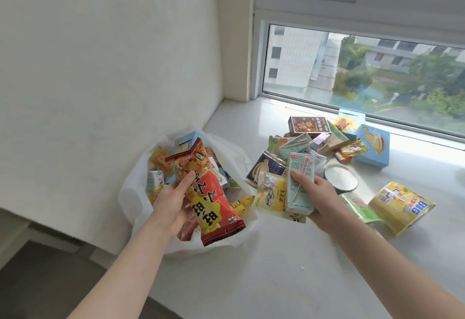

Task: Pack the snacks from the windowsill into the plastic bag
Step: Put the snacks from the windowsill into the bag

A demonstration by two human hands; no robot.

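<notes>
- The plastic bag point(130, 193) sits at centre-left of the frame, on the windowsill point(276, 268) in the corner by the wall. Its mouth is open upward and many packets already lie inside.
- The left hand point(176, 203) is directly over that mouth and much the nearer of the two to the bag. It grips a red snack packet point(211, 193), with the thumb across the printed face and the fingers curled behind.
- The packet's long axis runs diagonally, from upper left over the bag's middle to lower right. Its lower end juts past the bag's near rim.
- My reading is that the packet only needs lowering and letting go. Tipping the lower end inward first would keep it from catching on the rim.
- The right hand point(319, 200), right of centre, holds a mint-green drink carton point(300, 183). The thumb presses its front and the fingers wrap behind, and the carton stands nearly upright in the frame.
- The bag lies to the left of this carton, with a pale yellow pouch point(273, 196) between them on the sill.
- The unpacked snacks are heaped at centre-right, near the window. They include a brown box point(305, 123), a blue box point(375, 146), a white-lidded tin point(341, 176) and a yellow "BIG" packet point(402, 205).
- Both forearms reach in from the bottom edge, and the left one angles toward the bag.
</notes>
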